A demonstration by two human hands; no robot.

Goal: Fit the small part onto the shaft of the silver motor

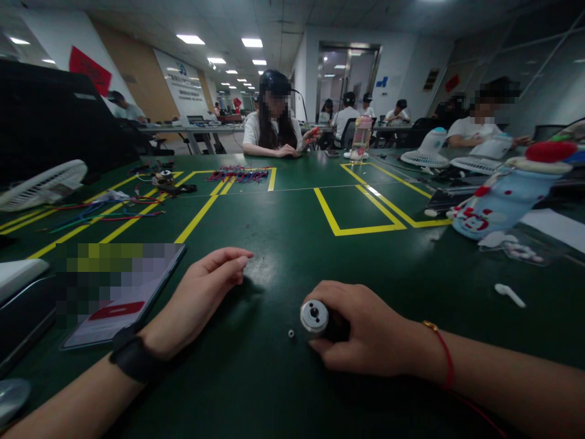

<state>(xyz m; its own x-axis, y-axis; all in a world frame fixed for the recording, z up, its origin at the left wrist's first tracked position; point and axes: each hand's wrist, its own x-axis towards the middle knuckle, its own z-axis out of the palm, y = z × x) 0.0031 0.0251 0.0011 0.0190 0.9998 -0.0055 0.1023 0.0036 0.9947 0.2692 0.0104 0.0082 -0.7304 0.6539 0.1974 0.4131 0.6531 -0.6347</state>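
In the head view, what worries me first is the tiny screw-like part (291, 333) lying loose on the green table (283, 256) at lower centre, just beside the metal-faced cylinder (315, 316); I judge a nudge from either wrist could send it skittering off across the dark surface, where something that small would be hard to find again. The cylinder itself looks round-bodied, so if the grip slackens it could roll toward the table edge at the bottom of the frame. My right hand (365, 335), lower centre-right, is closed around that cylinder, fingers wrapped over its dark body with the shiny end cap facing left, and the hand rests on the table. My left hand (201, 299), lower left of centre, is open and empty, palm down with fingers relaxed and slightly curled, lying flat on the table well apart from the cylinder; a black wristband (134, 358) sits on that wrist. A phone (123, 305) lies just to the left of it. A white earbud (509, 295) lies at right, a decorated bottle (498, 204) leans at upper right, and bundles of coloured wires (240, 175) lie at upper centre, before a seated person (272, 131).
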